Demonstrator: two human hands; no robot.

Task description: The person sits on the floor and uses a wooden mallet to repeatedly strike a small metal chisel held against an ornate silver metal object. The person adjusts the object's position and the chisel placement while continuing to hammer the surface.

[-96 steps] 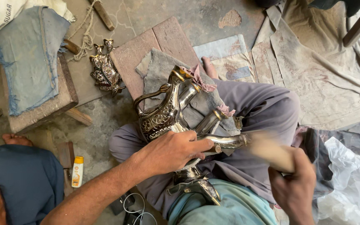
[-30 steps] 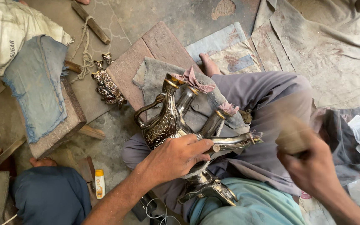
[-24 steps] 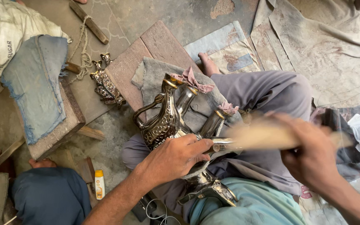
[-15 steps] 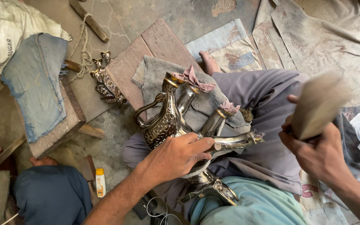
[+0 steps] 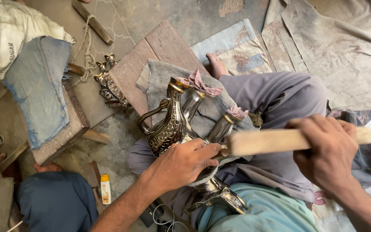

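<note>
An ornate engraved metal jug (image 5: pixel 168 124) with a curved handle lies across my lap on a grey cloth (image 5: pixel 159 81). Two spout-like necks (image 5: pixel 220 129) beside it are plugged with pink rag. My left hand (image 5: pixel 185 161) presses down on the jug's body and pins it. My right hand (image 5: pixel 327 152) grips a pale wooden mallet (image 5: pixel 271 141), whose head meets the metal next to my left fingers.
A small engraved metal piece (image 5: pixel 108 88) lies on a wooden board (image 5: pixel 151 56). A block wrapped in blue denim (image 5: pixel 44 94) stands at the left, a sack (image 5: pixel 5 43) behind it. A little bottle (image 5: pixel 105 189) lies on the floor. Another person's knee (image 5: pixel 56 206) shows at the bottom left.
My right hand lifted the wooden mallet up and has brought it down onto the metal again. My left hand and the jug have stayed in place.
</note>
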